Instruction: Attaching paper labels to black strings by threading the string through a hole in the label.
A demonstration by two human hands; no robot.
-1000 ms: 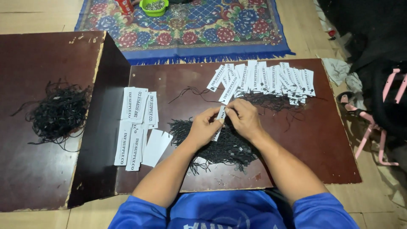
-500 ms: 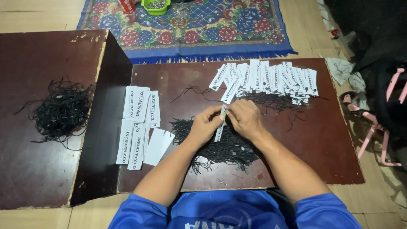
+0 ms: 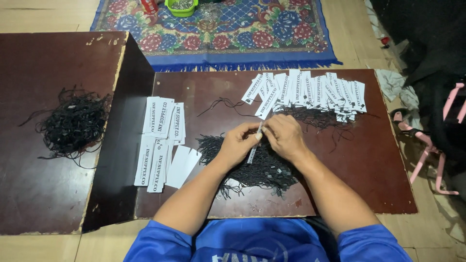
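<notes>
Nothing moved — hands (image 3: 264, 140) pinch tag (image 3: 253, 151).

low brown table (image 3: 369, 194) | white tags (image 3: 310, 90) | black strings (image 3: 252, 165) (tangled heap)

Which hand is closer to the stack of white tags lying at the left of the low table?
Left. The left hand works just right of the stack of white tags, above the black strings; the right hand sits farther right, across the tag both hands pinch.
</notes>
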